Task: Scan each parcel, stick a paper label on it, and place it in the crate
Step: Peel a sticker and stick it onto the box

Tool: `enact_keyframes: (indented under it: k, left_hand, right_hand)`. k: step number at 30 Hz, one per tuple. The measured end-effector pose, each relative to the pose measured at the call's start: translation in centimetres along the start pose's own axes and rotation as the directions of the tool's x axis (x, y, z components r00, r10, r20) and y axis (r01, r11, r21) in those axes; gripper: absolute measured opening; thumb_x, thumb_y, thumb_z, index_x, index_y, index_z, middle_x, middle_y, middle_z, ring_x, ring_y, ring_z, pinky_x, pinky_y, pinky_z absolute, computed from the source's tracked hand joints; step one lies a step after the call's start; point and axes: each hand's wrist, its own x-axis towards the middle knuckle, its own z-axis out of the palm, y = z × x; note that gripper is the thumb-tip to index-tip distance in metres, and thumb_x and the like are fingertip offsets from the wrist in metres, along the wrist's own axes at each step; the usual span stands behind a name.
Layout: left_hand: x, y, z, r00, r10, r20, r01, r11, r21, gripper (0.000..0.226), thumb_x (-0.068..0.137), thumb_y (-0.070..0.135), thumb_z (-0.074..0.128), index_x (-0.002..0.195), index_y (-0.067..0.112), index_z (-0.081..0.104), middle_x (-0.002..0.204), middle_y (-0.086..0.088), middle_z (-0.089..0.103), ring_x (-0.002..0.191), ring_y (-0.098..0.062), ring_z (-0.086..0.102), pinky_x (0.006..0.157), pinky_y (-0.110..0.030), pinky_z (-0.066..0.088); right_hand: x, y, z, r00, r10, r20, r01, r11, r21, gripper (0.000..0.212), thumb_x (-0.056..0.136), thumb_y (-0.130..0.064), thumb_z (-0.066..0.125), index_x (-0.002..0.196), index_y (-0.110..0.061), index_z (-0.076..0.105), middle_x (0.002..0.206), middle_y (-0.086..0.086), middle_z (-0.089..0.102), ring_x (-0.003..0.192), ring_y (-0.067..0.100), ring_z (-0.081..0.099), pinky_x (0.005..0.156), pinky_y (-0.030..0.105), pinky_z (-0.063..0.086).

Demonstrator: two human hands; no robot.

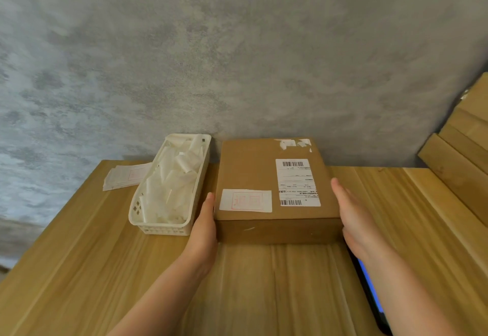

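Brown cardboard parcel (274, 190) flat on wooden table (79, 256) against grey wall, left hand (204, 226) and right hand (353, 219) with straight fingers flanking its sides, red-stamped paper label (245, 200) on top, white basket (169, 187) of paper scraps just beside.

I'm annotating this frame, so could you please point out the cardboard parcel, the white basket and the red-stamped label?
cardboard parcel (250, 174): head view, bare top.
white basket (161, 228): head view, front wall.
red-stamped label (245, 200): head view, centre.
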Motion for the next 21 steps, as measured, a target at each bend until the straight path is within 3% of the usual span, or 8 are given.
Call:
enact_keyframes:
  k: [2, 4, 6, 9, 11, 16, 19, 21]
  left_hand:
    - [-0.4, 0.3, 0.5, 1.0, -0.006, -0.019, 0.005, 0.998, -0.067, 0.048, 0.103, 0.054, 0.033, 0.123, 0.027, 0.067, 0.116, 0.002, 0.074, 0.116, -0.018, 0.064, 0.107, -0.04, 0.044]
    - [-0.3, 0.6, 1.1, 0.998, 0.0, -0.056, -0.008, 0.989, -0.147, 0.046, 0.105, 0.048, 0.032, 0.124, 0.023, 0.065, 0.116, -0.003, 0.074, 0.115, -0.022, 0.065, 0.101, -0.041, 0.048]
    - [-0.6, 1.1, 1.6, 0.998, -0.001, -0.061, -0.01, 0.983, -0.183, 0.042, 0.106, 0.043, 0.035, 0.123, 0.019, 0.065, 0.116, -0.007, 0.073, 0.112, -0.025, 0.067, 0.091, -0.04, 0.052]
    - [-0.8, 1.6, 2.5, 0.999, -0.004, -0.043, -0.004, 0.986, -0.169, 0.033, 0.101, 0.033, 0.049, 0.124, 0.012, 0.061, 0.116, -0.012, 0.072, 0.104, -0.029, 0.07, 0.084, -0.043, 0.056]
    - [-1.2, 1.9, 3.3, 1.0, 0.015, -0.024, -0.018, 0.987, -0.16, 0.029, 0.1, 0.029, 0.05, 0.12, 0.012, 0.063, 0.111, -0.013, 0.073, 0.096, -0.027, 0.072, 0.082, -0.041, 0.055]
    - [-2.4, 2.2, 3.7, 1.0, -0.015, 0.009, 0.016, 0.982, -0.187, 0.049, 0.102, 0.034, 0.039, 0.075, 0.016, 0.076, 0.084, -0.009, 0.074, 0.074, -0.022, 0.073, 0.067, -0.033, 0.054]
    - [-4.0, 3.2, 3.0, 1.0, 0.011, 0.026, -0.006, 0.985, -0.174, 0.053, 0.103, 0.045, 0.036, 0.084, 0.02, 0.077, 0.094, -0.01, 0.076, 0.084, -0.025, 0.074, 0.068, -0.035, 0.054]
    - [-5.1, 3.8, 1.9, 0.999, 0.044, -0.012, -0.045, 0.975, -0.219, 0.055, 0.103, 0.05, 0.034, 0.087, 0.023, 0.079, 0.098, -0.009, 0.077, 0.088, -0.025, 0.074, 0.073, -0.037, 0.053]
  right_hand:
    - [0.1, -0.2, -0.8, 1.0, 0.014, -0.024, -0.011, 0.993, 0.115, 0.043, 0.097, -0.062, 0.04, 0.124, -0.035, 0.061, 0.111, -0.008, 0.074, 0.106, 0.014, 0.068, 0.092, 0.037, 0.05]
    - [0.1, -0.6, -1.7, 0.997, 0.045, -0.058, -0.033, 0.98, 0.197, 0.042, 0.099, -0.059, 0.039, 0.12, -0.03, 0.062, 0.105, -0.001, 0.075, 0.088, 0.017, 0.073, 0.065, 0.034, 0.056]
    - [0.3, -0.9, -2.8, 0.995, 0.06, -0.083, -0.04, 0.974, 0.222, 0.04, 0.101, -0.051, 0.04, 0.117, -0.022, 0.062, 0.099, 0.004, 0.073, 0.066, 0.017, 0.069, 0.044, 0.027, 0.047]
    - [0.5, -0.9, -4.0, 0.997, 0.065, -0.029, -0.054, 0.952, 0.3, 0.031, 0.097, -0.036, 0.049, 0.098, -0.014, 0.071, 0.088, 0.008, 0.074, 0.067, 0.019, 0.07, 0.065, 0.034, 0.053]
    - [0.6, -0.8, -4.7, 0.998, 0.055, 0.044, -0.066, 0.944, 0.325, 0.033, 0.098, -0.034, 0.046, 0.085, -0.019, 0.073, 0.078, 0.004, 0.075, 0.064, 0.016, 0.071, 0.068, 0.034, 0.053]
    - [0.3, -1.9, -5.3, 0.988, 0.018, 0.154, -0.069, 0.94, 0.333, 0.038, 0.099, -0.046, 0.046, 0.094, -0.023, 0.077, 0.091, 0.006, 0.077, 0.077, 0.019, 0.073, 0.073, 0.035, 0.058]
    - [0.0, -3.1, -4.4, 0.971, -0.009, 0.241, -0.074, 0.939, 0.336, 0.045, 0.097, -0.053, 0.045, 0.085, -0.028, 0.08, 0.092, 0.004, 0.077, 0.076, 0.02, 0.073, 0.072, 0.036, 0.052]
    - [-0.3, -4.1, -2.9, 0.957, -0.006, 0.29, -0.098, 0.934, 0.343, 0.046, 0.097, -0.055, 0.044, 0.093, -0.026, 0.079, 0.096, 0.005, 0.077, 0.081, 0.021, 0.073, 0.075, 0.037, 0.051]
